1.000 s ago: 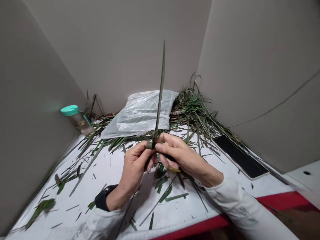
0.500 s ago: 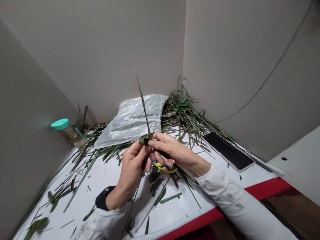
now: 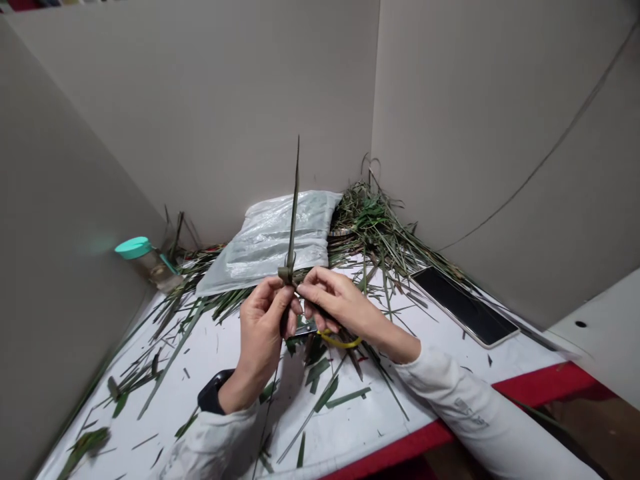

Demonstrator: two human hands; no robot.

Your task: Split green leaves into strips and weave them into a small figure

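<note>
A long green leaf strip [image 3: 293, 213] rises upright above my fingers, with a folded or looped part [image 3: 285, 274] at its base. My left hand [image 3: 265, 313] pinches the lower end of this folded leaf between thumb and fingers; a dark band sits on that wrist. With thumb and fingertips closed at the same spot, my right hand [image 3: 333, 297] grips the leaf from the right side. The exact hold between the fingertips is partly hidden. Below the hands, yellow-handled scissors [image 3: 340, 343] lie on the white table cover [image 3: 225, 380], partly covered by my fingers.
A white plastic bag [image 3: 280, 230] lies at the back, beside a heap of green leaves [image 3: 367, 213]. A bottle with a turquoise lid [image 3: 134, 248] leans at the left. A dark-screened phone or tablet [image 3: 465, 305] lies at the right. Cut leaf scraps [image 3: 349, 397] are scattered over the table.
The leaf strip has swung from leaning left to nearly upright. My right hand's fingertips have slid slightly down off the folded part, showing more of it. The whole view has shifted slightly.
</note>
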